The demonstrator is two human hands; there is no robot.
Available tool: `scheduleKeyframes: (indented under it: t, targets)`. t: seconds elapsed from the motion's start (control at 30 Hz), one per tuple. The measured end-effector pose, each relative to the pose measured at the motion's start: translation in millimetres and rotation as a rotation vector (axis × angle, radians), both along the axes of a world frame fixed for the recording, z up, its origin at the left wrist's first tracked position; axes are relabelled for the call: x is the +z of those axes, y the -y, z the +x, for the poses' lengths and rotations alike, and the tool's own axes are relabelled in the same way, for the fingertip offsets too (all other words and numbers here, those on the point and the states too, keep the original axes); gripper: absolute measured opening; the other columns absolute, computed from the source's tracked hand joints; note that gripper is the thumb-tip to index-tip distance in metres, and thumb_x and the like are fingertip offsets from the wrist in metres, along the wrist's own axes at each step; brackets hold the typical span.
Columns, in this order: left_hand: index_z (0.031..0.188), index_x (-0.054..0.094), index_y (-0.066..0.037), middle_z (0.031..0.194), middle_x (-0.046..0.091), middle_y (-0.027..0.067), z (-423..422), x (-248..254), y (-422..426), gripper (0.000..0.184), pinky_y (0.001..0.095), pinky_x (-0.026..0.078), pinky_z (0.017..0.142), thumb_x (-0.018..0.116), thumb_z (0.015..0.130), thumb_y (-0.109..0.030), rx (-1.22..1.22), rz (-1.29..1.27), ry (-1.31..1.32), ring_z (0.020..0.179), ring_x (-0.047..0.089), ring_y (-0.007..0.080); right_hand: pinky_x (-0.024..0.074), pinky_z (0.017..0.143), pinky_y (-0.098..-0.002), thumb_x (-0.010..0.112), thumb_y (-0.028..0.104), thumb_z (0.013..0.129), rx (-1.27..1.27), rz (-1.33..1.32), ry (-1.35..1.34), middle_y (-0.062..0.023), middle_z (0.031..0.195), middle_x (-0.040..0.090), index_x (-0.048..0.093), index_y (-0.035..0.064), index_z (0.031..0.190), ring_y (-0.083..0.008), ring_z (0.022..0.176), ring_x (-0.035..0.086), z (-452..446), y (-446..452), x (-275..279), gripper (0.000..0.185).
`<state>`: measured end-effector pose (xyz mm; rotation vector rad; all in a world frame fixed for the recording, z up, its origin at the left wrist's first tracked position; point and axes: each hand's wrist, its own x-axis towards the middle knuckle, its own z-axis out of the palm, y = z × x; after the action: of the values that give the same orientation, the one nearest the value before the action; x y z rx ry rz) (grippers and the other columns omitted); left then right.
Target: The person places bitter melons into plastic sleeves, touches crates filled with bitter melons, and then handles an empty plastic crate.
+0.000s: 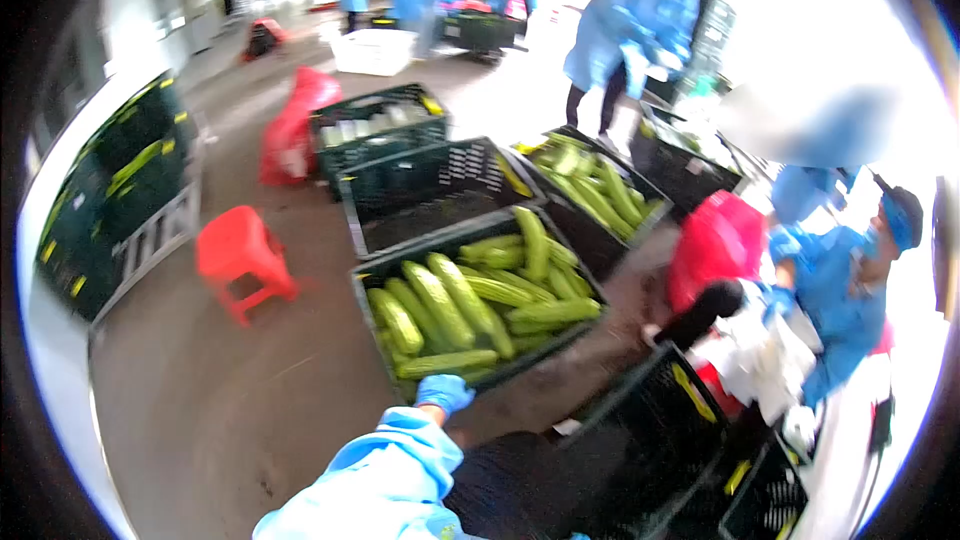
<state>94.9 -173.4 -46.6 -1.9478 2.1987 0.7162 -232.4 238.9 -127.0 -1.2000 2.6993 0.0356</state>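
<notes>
My left hand, in a blue glove and light blue sleeve, is closed over the near rim of a dark green plastic crate. Inside that crate lie several long green ridged gourds, which look like luffas or large cucumbers. The hand is at the rim, just below the nearest gourd. At the bottom edge of the view, a tiny blue patch may be part of my right glove. Its fingers are out of sight.
Behind stand another crate and a crate of gourds. A red stool is on the left, near stacked crates. A dark crate stands to the right. A seated co-worker handles white material; others stand farther back.
</notes>
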Motion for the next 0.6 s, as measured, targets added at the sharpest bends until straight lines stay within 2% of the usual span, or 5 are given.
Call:
scheduleKeyframes:
  t: [0.13, 0.23, 0.33, 0.6]
  targets:
    - [0.097, 0.074, -0.01, 0.098, 0.071, 0.0155, -6.2, 9.1, 2.0, 0.053, 0.0462, 0.053, 0.081, 0.054, 0.083, -0.057, 0.044, 0.041, 0.055, 0.093, 0.068, 0.0343, 0.0527, 0.065, -0.0444, 0.047, 0.036, 0.092, -0.024, -0.025, -0.06, -0.0096, 0.089, 0.07, 0.07, 0.0162, 0.089, -0.0313, 0.079, 0.067, 2.9, -15.5, -5.6, 0.031]
    - [0.095, 0.074, -0.01, 0.098, 0.071, 0.0157, -5.2, 0.8, 3.3, 0.053, 0.0456, 0.054, 0.08, 0.055, 0.082, -0.057, 0.052, 0.029, 0.058, 0.093, 0.068, 0.0344, 0.0529, 0.073, -0.0454, 0.048, 0.034, 0.088, -0.321, -0.026, 0.159, -0.0127, 0.087, 0.071, 0.074, 0.0138, 0.083, -0.0334, 0.082, 0.068, 9.1, 27.3, 29.6, 0.032]
    - [0.095, 0.074, -0.01, 0.098, 0.071, 0.0163, -6.4, 0.9, 2.8, 0.052, 0.045, 0.054, 0.079, 0.056, 0.083, -0.057, 0.048, 0.009, 0.082, 0.093, 0.068, 0.0349, 0.0516, 0.071, -0.0455, 0.049, 0.038, 0.088, -0.406, -0.029, 0.102, -0.0108, 0.082, 0.071, 0.073, 0.0154, 0.082, -0.033, 0.077, 0.067, 11.3, 28.8, 26.9, 0.034]
    - [0.095, 0.074, -0.009, 0.098, 0.07, 0.0169, -5.1, -12.3, 4.6, 0.055, 0.0452, 0.053, 0.08, 0.054, 0.083, -0.059, 0.051, 0.003, 0.098, 0.094, 0.068, 0.0355, 0.0518, 0.069, -0.0452, 0.049, 0.038, 0.089, -0.409, -0.048, 0.094, -0.0092, 0.08, 0.07, 0.073, 0.019, 0.083, -0.0323, 0.074, 0.067, 14.3, 28.5, 30.3, 0.031]
